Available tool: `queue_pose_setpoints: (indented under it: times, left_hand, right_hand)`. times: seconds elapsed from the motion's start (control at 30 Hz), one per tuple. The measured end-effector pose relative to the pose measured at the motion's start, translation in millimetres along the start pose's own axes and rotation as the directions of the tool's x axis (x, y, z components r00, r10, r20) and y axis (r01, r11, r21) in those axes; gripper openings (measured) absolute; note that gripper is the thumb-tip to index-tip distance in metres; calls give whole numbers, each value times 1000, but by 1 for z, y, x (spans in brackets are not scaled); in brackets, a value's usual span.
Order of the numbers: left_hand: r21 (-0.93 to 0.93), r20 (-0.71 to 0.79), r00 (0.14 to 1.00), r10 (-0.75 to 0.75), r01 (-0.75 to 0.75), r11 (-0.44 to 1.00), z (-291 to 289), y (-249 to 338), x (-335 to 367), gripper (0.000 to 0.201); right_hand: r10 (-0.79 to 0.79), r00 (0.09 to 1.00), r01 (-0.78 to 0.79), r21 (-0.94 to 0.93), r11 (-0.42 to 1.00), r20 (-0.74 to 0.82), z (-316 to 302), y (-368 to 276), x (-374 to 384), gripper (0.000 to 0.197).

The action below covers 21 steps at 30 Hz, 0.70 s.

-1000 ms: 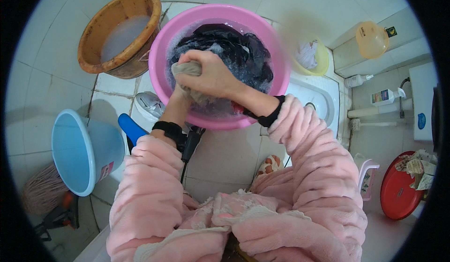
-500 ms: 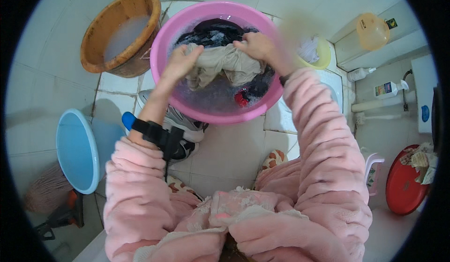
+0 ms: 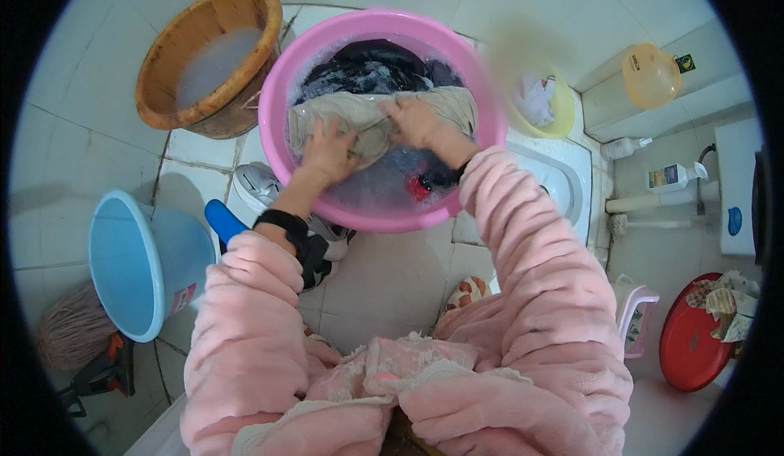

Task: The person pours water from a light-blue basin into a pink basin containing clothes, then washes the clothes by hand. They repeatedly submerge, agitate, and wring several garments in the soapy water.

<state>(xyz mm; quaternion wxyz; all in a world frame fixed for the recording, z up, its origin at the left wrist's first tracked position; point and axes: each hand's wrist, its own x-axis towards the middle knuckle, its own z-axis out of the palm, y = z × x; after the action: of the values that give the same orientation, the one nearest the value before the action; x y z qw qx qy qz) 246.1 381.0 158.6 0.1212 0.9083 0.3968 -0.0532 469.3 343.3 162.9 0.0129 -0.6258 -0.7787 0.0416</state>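
Spread across the pink basin (image 3: 272, 142) is a wet beige garment (image 3: 447, 106), lying over soapy water. My left hand (image 3: 329, 152) rests on the garment's near left part, fingers apart and not closed on it. On the middle of the same cloth lies my right hand (image 3: 418, 123), its fingers stretched leftward and apart, touching the fabric. Behind it, dark clothes (image 3: 371, 68) soak in the suds. A small red piece of cloth (image 3: 418, 186) shows in the water near the basin's front right.
A wooden tub (image 3: 151, 101) with cloudy water stands at the far left, a light blue bucket (image 3: 155, 252) nearer. Grey shoes (image 3: 257, 182) sit by the basin's near left. To the right are a yellow basin (image 3: 563, 117), a squat toilet (image 3: 563, 178) and a red basin (image 3: 690, 338).
The beige garment, bunched and held between my hands before, now lies spread wider and lower over the water. Both hands have come nearer to me and loosened on it.
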Motion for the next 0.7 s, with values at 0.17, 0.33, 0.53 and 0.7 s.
queue_pose_setpoints:
  times: [0.17,0.33,0.53,0.7]
  left_hand:
    - [119,403,914,-43,-6,993,31,8,5,49]
    - [-192,609,791,55,80,978,28,-8,13,45]
    - [-671,39,892,-451,357,650,42,-28,9,46]
    - [-841,390,903,-182,269,-469,27,-4,8,63]
  right_hand:
    - [-42,840,12,59,998,541,48,-25,3,59]
    - [-170,797,53,213,976,580,71,-23,-6,38]
    - [180,930,-353,636,687,321,3,-19,7,27]
    - [182,979,34,950,310,-95,-101,-61,7,25]
